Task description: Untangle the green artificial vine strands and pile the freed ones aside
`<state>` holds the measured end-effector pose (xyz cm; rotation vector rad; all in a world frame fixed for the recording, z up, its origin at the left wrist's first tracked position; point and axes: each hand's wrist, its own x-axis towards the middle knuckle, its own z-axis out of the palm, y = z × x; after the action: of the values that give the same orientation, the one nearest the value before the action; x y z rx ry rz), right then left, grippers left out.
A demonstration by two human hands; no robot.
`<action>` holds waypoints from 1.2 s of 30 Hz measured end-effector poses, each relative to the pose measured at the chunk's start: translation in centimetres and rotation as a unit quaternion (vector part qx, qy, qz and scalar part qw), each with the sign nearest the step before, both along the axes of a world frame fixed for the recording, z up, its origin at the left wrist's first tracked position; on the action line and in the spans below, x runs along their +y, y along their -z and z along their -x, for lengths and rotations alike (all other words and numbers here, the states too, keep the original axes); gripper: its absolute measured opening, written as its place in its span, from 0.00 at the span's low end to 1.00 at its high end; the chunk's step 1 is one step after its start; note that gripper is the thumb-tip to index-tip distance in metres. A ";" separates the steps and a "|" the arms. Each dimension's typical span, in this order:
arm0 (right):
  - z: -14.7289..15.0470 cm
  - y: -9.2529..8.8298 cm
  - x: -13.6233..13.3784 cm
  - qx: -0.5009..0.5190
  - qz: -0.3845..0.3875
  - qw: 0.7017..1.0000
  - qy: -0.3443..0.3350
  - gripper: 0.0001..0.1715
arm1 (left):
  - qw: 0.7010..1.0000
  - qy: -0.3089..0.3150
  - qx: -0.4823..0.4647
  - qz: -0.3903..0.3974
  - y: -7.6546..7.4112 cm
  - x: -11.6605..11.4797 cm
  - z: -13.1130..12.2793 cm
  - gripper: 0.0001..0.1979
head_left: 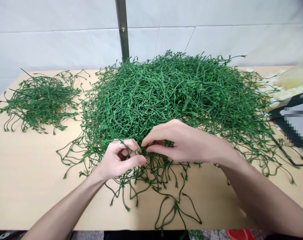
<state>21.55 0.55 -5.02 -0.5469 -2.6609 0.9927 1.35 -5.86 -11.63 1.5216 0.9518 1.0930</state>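
Thin green plastic flower stems with small leafy tips lie in a large tangled pile [164,93] in front of me. Over the front edge of that pile, my left hand [113,160] is closed, thumb toward the curled fingers, on a green plastic stem [123,144] that crosses its fingers. My right hand [179,141] comes in from the right, its thumb and fingertips closed at the same stem close to the left fingertips. The exact pinch point is partly hidden by the fingers. Loose stems hang and spread just below both hands.
A smaller heap of green stems [41,101] lies at the left of the wooden table [23,186]. A branched stem [176,206] rests near the front edge. At the right are white petals [274,88] and a dark-framed object [295,116]. A metal post [123,33] stands behind.
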 end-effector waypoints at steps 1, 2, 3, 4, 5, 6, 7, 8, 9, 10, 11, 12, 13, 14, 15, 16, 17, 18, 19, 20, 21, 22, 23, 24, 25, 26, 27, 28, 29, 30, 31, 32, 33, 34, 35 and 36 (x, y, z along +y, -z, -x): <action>-0.1 0.0 0.1 -0.012 -0.011 1.000 0.008 0.11 | 1.000 -0.004 0.003 0.000 0.0 0.0 0.0 0.18; -0.3 0.0 0.2 -0.020 -0.017 1.000 0.013 0.11 | 1.000 -0.007 0.008 0.002 0.0 0.0 0.0 0.18; -0.5 0.0 0.3 -0.024 -0.018 0.999 0.013 0.12 | 1.000 -0.009 0.014 0.007 -0.1 0.0 0.0 0.18; -0.7 0.0 0.3 -0.026 -0.018 0.999 0.009 0.12 | 1.000 -0.011 0.019 0.012 -0.1 0.0 0.0 0.19; -0.8 -0.1 0.3 -0.027 -0.019 0.999 0.007 0.12 | 1.000 -0.011 0.023 0.018 -0.1 0.0 0.0 0.20; -1.0 -0.2 0.3 -0.025 -0.022 0.999 0.007 0.12 | 0.999 -0.010 0.027 0.024 -0.1 0.0 0.0 0.20; -1.1 -0.4 0.3 -0.023 -0.025 0.999 0.008 0.11 | 0.999 -0.008 0.029 0.029 -0.1 0.0 0.0 0.21; -1.2 -0.6 0.2 -0.019 -0.023 1.000 0.009 0.09 | 0.999 -0.006 0.033 0.034 -0.2 0.0 0.0 0.21; -1.2 -0.7 0.2 -0.015 -0.017 1.000 0.008 0.08 | 0.999 -0.002 0.037 0.037 -0.2 0.0 0.0 0.21; -1.3 -0.9 0.1 -0.011 -0.009 1.000 0.003 0.07 | 0.998 0.002 0.042 0.038 -0.2 0.0 -0.1 0.21; -1.2 -1.1 0.1 -0.008 -0.002 1.000 -0.004 0.08 | 0.998 0.004 0.047 0.034 -0.3 0.1 -0.1 0.22; -1.2 -1.2 0.1 -0.004 0.003 1.000 -0.012 0.09 | 0.998 0.005 0.053 0.026 -0.3 0.1 -0.2 0.22; -1.2 -1.2 0.1 -0.001 0.005 1.000 -0.018 0.09 | 0.998 0.004 0.058 0.013 -0.3 0.1 -0.2 0.22; -1.1 -1.3 0.1 0.001 0.006 1.000 -0.021 0.10 | 0.998 0.003 0.061 0.000 -0.4 0.1 -0.2 0.23; -1.1 -1.3 0.1 0.002 0.008 1.000 -0.023 0.10 | 0.998 0.000 0.061 -0.015 -0.3 0.1 -0.2 0.22; -1.0 -1.3 0.1 -0.001 0.017 1.000 -0.025 0.10 | 0.998 -0.001 0.058 -0.027 -0.3 0.0 -0.3 0.21; -1.0 -1.2 0.2 -0.006 0.029 0.999 -0.028 0.10 | 0.998 -0.002 0.053 -0.033 -0.2 0.0 -0.3 0.19; -1.0 -1.2 0.2 -0.013 0.044 0.998 -0.030 0.10 | 0.998 -0.004 0.045 -0.033 -0.1 -0.1 -0.3 0.17; -1.0 -1.1 0.2 -0.018 0.060 0.997 -0.034 0.10 | 0.999 -0.007 0.036 -0.026 0.0 -0.1 -0.3 0.14; -1.0 -1.0 0.2 -0.020 0.073 0.996 -0.039 0.09 | 0.999 -0.011 0.030 -0.015 0.1 -0.2 -0.3 0.12; -1.0 -1.0 0.3 -0.020 0.085 0.995 -0.042 0.09 | 0.999 -0.015 0.028 -0.004 0.2 -0.2 -0.3 0.10; -1.0 -1.0 0.3 -0.017 0.094 0.994 -0.045 0.08 | 0.999 -0.020 0.030 0.004 0.2 -0.3 -0.3 0.09; -1.0 -1.0 0.3 -0.014 0.100 0.994 -0.047 0.07 | 0.999 -0.025 0.036 0.007 0.2 -0.3 -0.3 0.08; -1.0 -1.0 0.3 -0.012 0.104 0.993 -0.048 0.07 | 0.999 -0.027 0.047 0.004 0.2 -0.3 -0.3 0.07; -1.0 -1.1 0.3 -0.012 0.105 0.993 -0.047 0.06 | 0.998 -0.027 0.060 -0.004 0.1 -0.2 -0.3 0.06; -1.0 -1.1 0.3 -0.013 0.103 0.994 -0.045 0.06 | 0.997 -0.026 0.072 -0.017 0.0 -0.2 -0.4 0.05; -1.0 -1.1 0.3 -0.012 0.100 0.994 -0.042 0.06 | 0.996 -0.023 0.083 -0.030 -0.1 -0.1 -0.4 0.05; -1.0 -1.1 0.3 -0.011 0.098 0.994 -0.039 0.06 | 0.995 -0.019 0.091 -0.044 -0.2 0.0 -0.4 0.04; -1.0 -1.1 0.3 -0.012 0.098 0.995 -0.035 0.06 | 0.994 -0.014 0.090 -0.058 -0.2 0.0 -0.4 0.04; -1.0 -1.0 0.3 -0.014 0.099 0.994 -0.031 0.07 | 0.994 -0.007 0.083 -0.070 -0.2 0.0 -0.4 0.04; -1.0 -0.9 0.4 -0.019 0.102 0.994 -0.028 0.08 | 0.994 -0.002 0.070 -0.082 -0.2 0.1 -0.4 0.04; -1.1 -0.8 0.4 -0.025 0.105 0.994 -0.026 0.08 | 0.994 0.002 0.055 -0.093 -0.2 0.1 -0.4 0.05; -1.1 -0.7 0.5 -0.031 0.105 0.994 -0.026 0.09 | 0.994 0.006 0.043 -0.102 -0.1 0.1 -0.4 0.05; -1.2 -0.7 0.6 -0.034 0.100 0.994 -0.026 0.09 | 0.993 0.008 0.037 -0.109 -0.1 0.1 -0.4 0.05; -1.2 -0.6 0.7 -0.033 0.094 0.995 -0.027 0.10 | 0.993 0.006 0.034 -0.115 0.0 0.1 -0.4 0.05; -1.3 -0.7 0.8 -0.031 0.088 0.995 -0.025 0.11 | 0.992 0.001 0.034 -0.118 0.0 0.1 -0.4 0.05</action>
<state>22.86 1.32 -4.35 -0.5562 -2.6686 1.2532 1.72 -5.73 -11.60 1.7619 0.8899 1.1915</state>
